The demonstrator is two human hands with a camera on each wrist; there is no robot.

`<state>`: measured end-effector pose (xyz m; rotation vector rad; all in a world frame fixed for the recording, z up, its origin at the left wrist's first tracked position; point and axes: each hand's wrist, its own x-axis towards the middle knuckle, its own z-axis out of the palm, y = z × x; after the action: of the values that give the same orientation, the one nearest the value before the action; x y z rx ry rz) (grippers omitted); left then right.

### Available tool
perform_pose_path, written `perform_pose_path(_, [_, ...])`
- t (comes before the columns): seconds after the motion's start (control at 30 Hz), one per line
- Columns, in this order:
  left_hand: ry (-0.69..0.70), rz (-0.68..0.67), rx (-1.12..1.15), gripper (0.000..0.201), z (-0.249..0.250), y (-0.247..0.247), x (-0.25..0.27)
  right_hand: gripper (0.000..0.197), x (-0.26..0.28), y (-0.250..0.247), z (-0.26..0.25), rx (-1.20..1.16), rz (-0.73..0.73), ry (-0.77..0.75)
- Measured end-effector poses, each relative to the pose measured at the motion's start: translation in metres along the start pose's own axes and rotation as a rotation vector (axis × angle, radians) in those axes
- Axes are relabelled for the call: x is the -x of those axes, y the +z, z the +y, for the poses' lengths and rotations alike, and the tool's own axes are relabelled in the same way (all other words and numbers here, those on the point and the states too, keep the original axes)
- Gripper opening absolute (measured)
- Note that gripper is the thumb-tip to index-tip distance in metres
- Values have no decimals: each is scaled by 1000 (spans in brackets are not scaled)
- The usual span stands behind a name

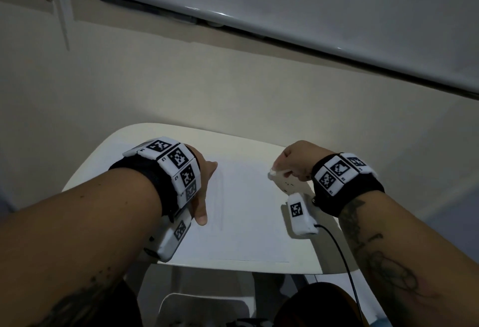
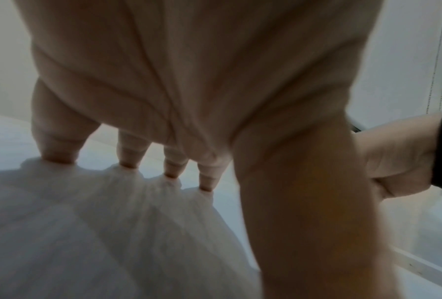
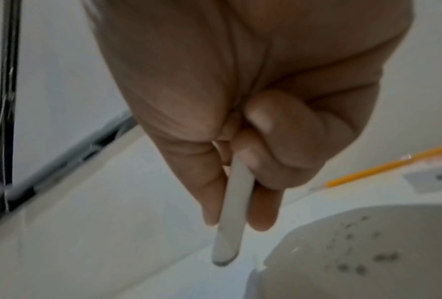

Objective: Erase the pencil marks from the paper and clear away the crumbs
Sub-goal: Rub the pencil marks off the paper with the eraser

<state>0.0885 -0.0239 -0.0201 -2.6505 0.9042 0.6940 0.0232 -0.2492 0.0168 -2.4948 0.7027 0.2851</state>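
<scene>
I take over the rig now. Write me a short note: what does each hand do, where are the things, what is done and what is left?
Left hand: open, fingers flat on the left part of the paper, pinning it to the table.
Right hand: pinches the eraser at the paper's far right corner.
Pencil: lies to the right, untouched.
Done: most of the paper looks blank.
Left: a faint line shows beside the left hand and needs erasing. Dark specks, perhaps crumbs, lie on a white surface near the eraser and probably need clearing.
</scene>
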Motion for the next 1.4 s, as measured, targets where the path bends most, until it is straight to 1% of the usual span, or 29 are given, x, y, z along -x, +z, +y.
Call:
perform_pose_path(0.07, [-6,-3,-48,141,3,-3,1,17,8,5,7,-314,-18,-27])
perform_pose_path(0.17, [24,-2,-63,119,5,-5,2,7,27,19,7,-684,-139,-27])
perform_pose_path(0.23, [35,27,-69,104,7,-3,2,11,39,27,4,-905,-212,11])
perform_pose_path(0.3, [16,16,-112,96,12,-2,3,15,51,34,0,-1098,-285,104])
perform_pose_path(0.37, [0,1,-155,95,17,-3,4,25,60,44,-2,-1184,-377,173])
perform_pose_path(0.43, [5,-9,-133,94,18,-5,7,30,65,59,-3,-1162,-407,180])
perform_pose_path(0.53, [20,1,-78,87,16,-2,10,27,68,78,0,-1180,-341,146])
perform_pose_path(0.63, [26,21,-64,78,17,2,10,21,68,80,8,-1243,-305,153])
perform_pose_path(0.77, [46,48,-57,68,22,6,10,19,69,77,21,-1239,-270,162])
perform_pose_path(0.83, [60,83,-52,68,23,11,9,20,71,76,26,-1239,-253,148])
perform_pose_path(0.93, [63,127,-75,71,23,16,7,18,75,75,31,-1224,-218,111])
perform_pose_path(1.03, [71,123,-72,67,23,19,4,16,81,75,34,-1151,-181,37])
perform_pose_path(1.1, [82,127,-74,67,23,20,4,13,88,73,36,-1060,-107,-4])
perform_pose_path(1.17, [81,118,-63,68,21,21,4,14,91,66,41,-950,17,7])
perform_pose_path(1.2, [78,116,-61,68,22,21,4,15,90,61,44,-843,85,12])
perform_pose_path(1.27, [80,119,-63,71,23,21,5,20,81,49,53,-498,179,17])
perform_pose_path(1.3, [85,119,-59,73,23,20,4,21,76,43,55,-373,202,18])
perform_pose_path(1.33, [89,115,-55,74,23,20,3,20,74,38,56,-309,214,20])
perform_pose_path(1.37, [91,111,-53,74,23,20,3,15,71,33,57,-289,202,24])
perform_pose_path(1.4, [95,108,-52,74,23,20,3,15,70,31,58,-255,172,26])
